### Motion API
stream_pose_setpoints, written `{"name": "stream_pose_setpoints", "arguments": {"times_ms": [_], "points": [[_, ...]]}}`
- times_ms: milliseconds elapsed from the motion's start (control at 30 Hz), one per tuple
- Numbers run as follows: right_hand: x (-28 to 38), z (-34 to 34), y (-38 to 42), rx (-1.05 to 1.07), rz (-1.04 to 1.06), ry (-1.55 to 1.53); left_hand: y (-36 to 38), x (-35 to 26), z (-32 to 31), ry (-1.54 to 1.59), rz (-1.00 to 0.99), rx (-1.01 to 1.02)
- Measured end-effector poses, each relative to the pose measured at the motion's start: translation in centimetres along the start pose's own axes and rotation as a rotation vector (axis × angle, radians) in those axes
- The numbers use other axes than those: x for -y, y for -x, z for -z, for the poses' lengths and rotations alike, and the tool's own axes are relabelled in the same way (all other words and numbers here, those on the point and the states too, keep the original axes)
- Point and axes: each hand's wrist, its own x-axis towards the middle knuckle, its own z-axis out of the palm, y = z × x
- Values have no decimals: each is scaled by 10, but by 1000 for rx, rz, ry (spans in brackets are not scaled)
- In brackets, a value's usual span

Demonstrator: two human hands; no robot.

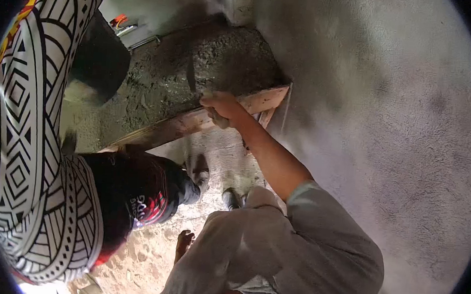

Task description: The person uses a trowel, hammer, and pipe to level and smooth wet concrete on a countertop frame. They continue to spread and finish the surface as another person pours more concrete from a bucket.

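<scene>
While bucket (101, 55) hides contents, right fingers (217, 101) curl at board (266, 99) edging dark mix (230, 59) — can't tell what's gripped.

Pale lettering (139, 208) marks the dark shorts (121, 174) of a co-worker standing at left, printed beside a red graphic (158, 205). The characters, turned nearly sideways to the head camera, form a larger line with a smaller one next to it, both too small and blurred to read with certainty; no other wording is legible.
</scene>
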Motion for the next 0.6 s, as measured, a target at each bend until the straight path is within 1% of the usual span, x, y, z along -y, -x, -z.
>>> {"name": "stream_pose_setpoints", "arguments": {"times_ms": [33,67,100,167,200,267,300,367,400,467,500,567,600], "points": [[6,-3,-10,-8,-27,46,14,-41,-8,116,144,11],[13,-5,-22,-12,-51,94,7,-40,-4,252,178,65],[15,-4,-42,-16,-57,91,11,-51,-7,278,190,69],[11,9,-88,23,3,154,14,-53,-10,212,162,51],[6,21,-106,31,-2,154,17,-50,-14,184,150,41],[-2,45,-134,-56,-51,-40,20,-49,-18,136,140,23],[3,53,-132,-43,-55,-48,21,-51,-19,118,134,16],[17,76,-118,-333,-126,-14,20,-52,-21,97,126,3],[16,90,-115,-325,-134,-18,19,-52,-24,97,124,-3],[6,118,-101,-223,-9,-197,16,-52,-28,98,123,-9],[5,124,-87,-227,-17,-190,14,-51,-30,104,123,-7],[5,131,-64,-293,45,-379,6,-48,-31,123,111,0],[3,134,-56,-296,41,-373,2,-44,-31,135,102,7]]}}
